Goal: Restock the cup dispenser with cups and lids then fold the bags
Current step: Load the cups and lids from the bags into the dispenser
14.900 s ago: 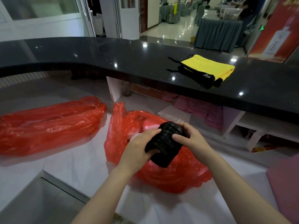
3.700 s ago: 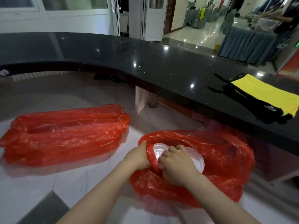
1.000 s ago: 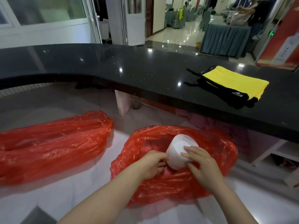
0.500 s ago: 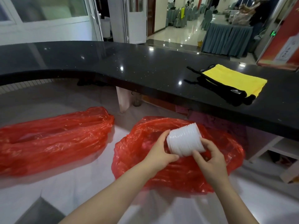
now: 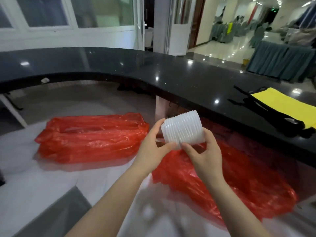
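Well left of the fingers, a long red bag (image 5: 92,136) lies flat on the white surface (image 5: 42,182). Next comes the left hand (image 5: 152,147), its fingers curled round the near end of a stack of white lids (image 5: 183,129) held sideways in the air. Its other end rests in the right hand (image 5: 204,155), thumb beneath, fingers wrapped behind. Below and right of both hands sprawls a second red bag (image 5: 239,177). Farther right, a yellow cloth (image 5: 282,105) lies on the black counter (image 5: 153,71).
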### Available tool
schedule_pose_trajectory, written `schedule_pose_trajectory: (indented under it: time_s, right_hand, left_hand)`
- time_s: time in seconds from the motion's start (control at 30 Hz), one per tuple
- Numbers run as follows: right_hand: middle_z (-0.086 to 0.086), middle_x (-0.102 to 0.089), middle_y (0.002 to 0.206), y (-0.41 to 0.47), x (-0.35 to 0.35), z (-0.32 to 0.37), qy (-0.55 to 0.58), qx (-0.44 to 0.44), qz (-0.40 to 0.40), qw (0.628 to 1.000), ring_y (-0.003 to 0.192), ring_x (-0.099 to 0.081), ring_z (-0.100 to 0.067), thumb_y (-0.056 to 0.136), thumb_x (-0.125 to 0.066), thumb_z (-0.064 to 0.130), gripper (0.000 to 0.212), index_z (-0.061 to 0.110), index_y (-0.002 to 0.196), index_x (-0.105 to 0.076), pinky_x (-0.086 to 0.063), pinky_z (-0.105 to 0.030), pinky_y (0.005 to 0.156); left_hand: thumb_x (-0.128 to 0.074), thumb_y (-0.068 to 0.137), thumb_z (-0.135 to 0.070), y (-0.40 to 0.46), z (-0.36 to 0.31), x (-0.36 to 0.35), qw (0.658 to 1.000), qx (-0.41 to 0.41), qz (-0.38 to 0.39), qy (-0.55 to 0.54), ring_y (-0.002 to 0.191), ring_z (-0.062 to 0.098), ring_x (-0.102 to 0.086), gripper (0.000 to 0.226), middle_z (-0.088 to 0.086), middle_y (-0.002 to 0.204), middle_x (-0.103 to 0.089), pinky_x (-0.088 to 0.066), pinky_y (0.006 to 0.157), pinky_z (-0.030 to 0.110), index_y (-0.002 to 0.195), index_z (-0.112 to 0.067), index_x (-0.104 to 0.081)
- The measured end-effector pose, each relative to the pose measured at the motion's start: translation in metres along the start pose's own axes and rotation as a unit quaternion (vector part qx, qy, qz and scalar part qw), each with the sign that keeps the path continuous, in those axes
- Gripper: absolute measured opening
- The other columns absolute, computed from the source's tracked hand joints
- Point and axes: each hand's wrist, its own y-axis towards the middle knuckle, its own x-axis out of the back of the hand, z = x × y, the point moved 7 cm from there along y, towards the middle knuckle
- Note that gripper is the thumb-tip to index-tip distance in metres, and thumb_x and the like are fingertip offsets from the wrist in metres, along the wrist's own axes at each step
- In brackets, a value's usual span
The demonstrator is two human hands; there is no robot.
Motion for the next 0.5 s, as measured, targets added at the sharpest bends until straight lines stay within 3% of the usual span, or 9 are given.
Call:
schedule_pose_trajectory:
  time_s: [0.17, 0.3, 0.43, 0.5]
  right_hand:
    - [0.008, -0.061, 0.109, -0.006, -0.081, 0.040, 0.077, 0.019, 0.067, 0.995, 0.096, -0.055, 0.002, 0.074, -0.080, 0.020, 0.049, 0.021, 0.118, -0.057, -0.042, -0.005, 0.074]
    - [0.010, -0.061, 0.103, -0.020, -0.150, 0.093, 0.143, 0.074, 0.167, 0.973, 0.094, -0.059, -0.008, 0.078, -0.077, 0.016, 0.038, 0.027, 0.108, -0.057, -0.047, -0.016, 0.076]
    - [0.009, -0.062, 0.104, -0.050, -0.213, 0.145, 0.185, 0.126, 0.262, 0.939, 0.095, -0.059, -0.010, 0.081, -0.074, 0.011, 0.032, 0.018, 0.110, -0.060, -0.049, -0.025, 0.077]
    - [0.015, -0.061, 0.103, -0.070, -0.242, 0.174, 0.204, 0.149, 0.296, 0.921, 0.094, -0.058, -0.003, 0.082, -0.073, 0.012, 0.031, 0.022, 0.109, -0.059, -0.050, -0.023, 0.076]
  left_hand:
    - [-0.074, 0.079, -0.023, -0.026, 0.010, 0.081, 0.993, 0.030, -0.114, -0.003, 0.090, -0.005, -0.060, 0.073, -0.021, 0.113, -0.059, -0.054, 0.073, 0.020, 0.138, -0.044, -0.037]
    - [-0.073, 0.080, -0.021, -0.064, 0.013, 0.156, 0.974, 0.042, -0.219, 0.037, 0.098, 0.002, -0.060, 0.069, -0.020, 0.116, -0.058, -0.051, 0.073, 0.015, 0.135, -0.044, -0.039]
    - [-0.073, 0.082, -0.022, -0.119, 0.015, 0.232, 0.948, 0.068, -0.303, 0.065, 0.105, 0.003, -0.058, 0.069, -0.015, 0.124, -0.054, -0.052, 0.084, 0.021, 0.135, -0.048, -0.038]
    - [-0.072, 0.082, -0.017, -0.148, 0.012, 0.266, 0.934, 0.062, -0.344, 0.074, 0.094, -0.004, -0.060, 0.065, -0.017, 0.112, -0.059, -0.050, 0.075, 0.012, 0.131, -0.048, -0.041]
